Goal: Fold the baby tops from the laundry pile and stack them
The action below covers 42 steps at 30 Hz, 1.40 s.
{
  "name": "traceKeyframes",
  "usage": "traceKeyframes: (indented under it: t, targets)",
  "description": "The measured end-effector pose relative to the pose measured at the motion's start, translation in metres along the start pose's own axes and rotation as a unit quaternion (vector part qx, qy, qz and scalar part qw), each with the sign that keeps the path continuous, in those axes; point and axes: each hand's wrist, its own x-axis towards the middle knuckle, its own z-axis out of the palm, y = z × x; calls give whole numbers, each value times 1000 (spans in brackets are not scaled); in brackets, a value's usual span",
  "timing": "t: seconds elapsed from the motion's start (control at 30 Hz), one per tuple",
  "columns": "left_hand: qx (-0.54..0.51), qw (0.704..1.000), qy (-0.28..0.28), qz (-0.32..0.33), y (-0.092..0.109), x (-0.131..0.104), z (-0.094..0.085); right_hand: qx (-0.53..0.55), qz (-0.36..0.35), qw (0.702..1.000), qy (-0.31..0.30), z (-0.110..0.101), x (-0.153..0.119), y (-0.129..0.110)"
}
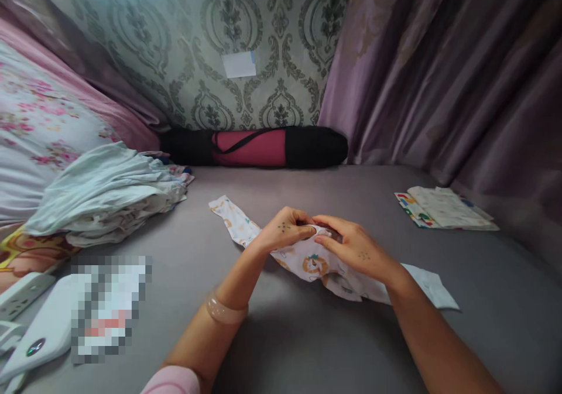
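A small white garment [294, 259] with lion prints lies spread in front of me, one long sleeve reaching to the upper left. My left hand [287, 228] pinches its upper edge between thumb and fingers. Close beside it, my right hand [351, 245] grips the same edge, the fingertips of both hands nearly meeting. The middle of the cloth is bunched and lifted a little under my hands. Part of the garment is hidden beneath my right hand and forearm, and a pale piece of cloth [432, 285] shows beyond that forearm.
A heap of clothes [114, 189] lies at the left, near a power strip [21, 297] and a white device [48, 324]. Folded printed cloths [448, 208] rest at the right. A black and red long bag [252, 147] lies along the wall. Purple curtains [395, 78] hang at the right.
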Motion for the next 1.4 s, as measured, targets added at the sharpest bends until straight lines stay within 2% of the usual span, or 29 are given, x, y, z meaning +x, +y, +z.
traceKeyframes:
  t: [0.1, 0.2, 0.37, 0.5, 0.63, 1.0, 1.13, 1.27, 1.4]
  targets:
    - [82, 996, 17, 19, -8, 0, -11, -16, 24, 999, 17, 2, 0, 9]
    - [119, 992, 32, 27, -18, -1, -27, -48, 56, 995, 63, -4, -1, 20]
    - [89, 995, 41, 15, -22, -10, -53, -40, 109, 989, 91, -13, 3, 36]
    - [53, 998, -1, 20, -27, -15, -64, -25, 118, 988, 97, -15, 4, 44]
    - [56, 998, -10, 25, -38, -14, -68, -18, 111, 989, 100, -16, 3, 45]
    - [90, 992, 68, 48, -49, -6, -60, -13, 119, 988, 100, -15, 4, 43]
    - [109, 987, 101, 58, -53, -5, -61, 2, 113, 990, 81, -15, 3, 41]
    - [140, 975, 157, 74, -50, -8, -65, 9, 81, 996, 38, -23, 1, 33]
    - [184, 950, 222, 118, -34, -13, -69, 2, 47, 999, -4, -36, 4, 20]
